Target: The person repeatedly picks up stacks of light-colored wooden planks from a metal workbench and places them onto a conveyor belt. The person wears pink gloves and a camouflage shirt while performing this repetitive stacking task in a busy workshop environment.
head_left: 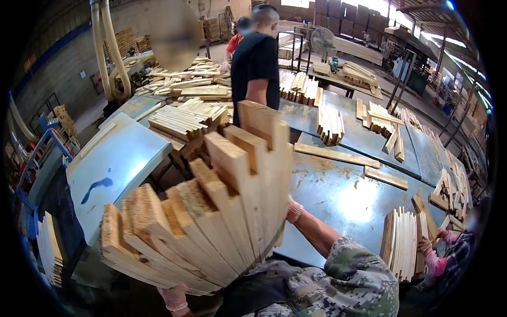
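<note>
A thick bundle of pale wooden boards (232, 232) fills the space in front of my body, fanned out, with its uneven far ends standing up at different heights. My left hand (174, 297), in a pinkish knit glove, is under the near left side of the bundle, its fingers mostly hidden by the wood. On the other side my right hand (294, 210), gloved the same way, presses against the bundle's right face; its fingers are out of sight behind the boards. The bundle is held between both hands, clear of the tabletop at right.
A blue-grey metal table (338, 195) at right carries a long board (338, 155) and several slat stacks. A tilted metal panel (113, 164) lies at left. One person in dark clothes (256, 63) stands ahead; another's gloved hands (425, 245) touch slats (404, 243) at lower right.
</note>
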Tool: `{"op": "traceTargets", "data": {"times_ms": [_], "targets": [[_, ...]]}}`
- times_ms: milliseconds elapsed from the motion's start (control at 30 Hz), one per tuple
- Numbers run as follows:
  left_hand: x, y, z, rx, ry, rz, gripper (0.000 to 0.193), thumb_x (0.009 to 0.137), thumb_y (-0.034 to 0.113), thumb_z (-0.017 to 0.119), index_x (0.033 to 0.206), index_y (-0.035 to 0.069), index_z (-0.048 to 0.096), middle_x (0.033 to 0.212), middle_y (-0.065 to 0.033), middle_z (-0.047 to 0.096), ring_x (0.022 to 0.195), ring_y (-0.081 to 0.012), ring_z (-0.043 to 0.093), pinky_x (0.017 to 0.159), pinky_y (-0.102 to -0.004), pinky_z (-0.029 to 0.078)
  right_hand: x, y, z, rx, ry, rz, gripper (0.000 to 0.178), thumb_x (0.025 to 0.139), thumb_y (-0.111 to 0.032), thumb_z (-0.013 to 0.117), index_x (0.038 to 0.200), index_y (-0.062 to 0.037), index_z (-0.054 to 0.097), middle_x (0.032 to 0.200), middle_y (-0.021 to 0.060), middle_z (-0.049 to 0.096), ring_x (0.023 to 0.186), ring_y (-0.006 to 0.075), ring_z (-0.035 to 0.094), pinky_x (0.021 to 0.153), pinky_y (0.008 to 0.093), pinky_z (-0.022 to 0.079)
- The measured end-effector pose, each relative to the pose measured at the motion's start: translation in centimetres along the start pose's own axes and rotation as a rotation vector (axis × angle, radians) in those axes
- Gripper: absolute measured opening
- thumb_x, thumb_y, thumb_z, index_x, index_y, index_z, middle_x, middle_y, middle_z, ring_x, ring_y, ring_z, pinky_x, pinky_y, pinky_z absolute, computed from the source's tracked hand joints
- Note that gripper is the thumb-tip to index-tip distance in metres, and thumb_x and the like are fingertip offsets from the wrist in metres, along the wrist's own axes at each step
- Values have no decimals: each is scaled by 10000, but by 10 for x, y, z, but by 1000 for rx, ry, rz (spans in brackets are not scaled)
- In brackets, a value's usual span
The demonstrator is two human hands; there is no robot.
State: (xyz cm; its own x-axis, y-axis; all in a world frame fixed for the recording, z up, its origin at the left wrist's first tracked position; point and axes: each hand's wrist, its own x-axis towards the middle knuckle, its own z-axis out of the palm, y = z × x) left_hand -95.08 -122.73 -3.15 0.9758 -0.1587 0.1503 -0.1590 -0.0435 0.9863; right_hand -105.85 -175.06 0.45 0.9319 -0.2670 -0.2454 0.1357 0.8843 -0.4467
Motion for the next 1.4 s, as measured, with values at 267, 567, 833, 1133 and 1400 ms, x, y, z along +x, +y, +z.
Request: {"op": "traceTargets", "data": {"times_ms": [267,567,833,1133,1400], "targets": [[81,7,-156,-51,126,27,711,1005,380,695,1569,37,433,1497,-133,567,1304,-312,588,1114,-477,497,172,142,118,33,-77,255,433,1093,-341,533,1345,-21,679,1285,131,753,1143,301,714,1023,467,570],[168,125,-196,-334,210,-129,759,714,91,812,1437,14,595,1340,-68,688,1179,-202,679,989,-388,566,250,236,246,-282,-138,370,653,1060,-541,499,1475,-43,578,1386,141,689,1202,334,685,1039,517,568],[328,79,-267,-547,131,-304,611,836,157,792,1400,20,602,1234,-72,692,1090,-201,702,960,-398,617,424,296,291,-356,-149,383,724,991,-565,628,1428,10,582,1278,253,705,1054,393,736,868,550,651],[541,19,-358,-605,89,-580,368,862,215,804,1173,52,695,1086,-74,725,1029,-225,723,934,-419,632,565,394,389,-578,32,437,889,1007,-756,489,1563,-62,483,1390,215,654,1167,369,700,919,544,636],[639,-21,-422,-468,119,-691,567,890,260,806,1357,11,605,1227,-175,709,1066,-325,733,942,-498,627,617,463,447,-628,-29,481,693,1026,-588,642,1491,-84,541,1289,100,692,1155,249,696,985,432,595]]}}
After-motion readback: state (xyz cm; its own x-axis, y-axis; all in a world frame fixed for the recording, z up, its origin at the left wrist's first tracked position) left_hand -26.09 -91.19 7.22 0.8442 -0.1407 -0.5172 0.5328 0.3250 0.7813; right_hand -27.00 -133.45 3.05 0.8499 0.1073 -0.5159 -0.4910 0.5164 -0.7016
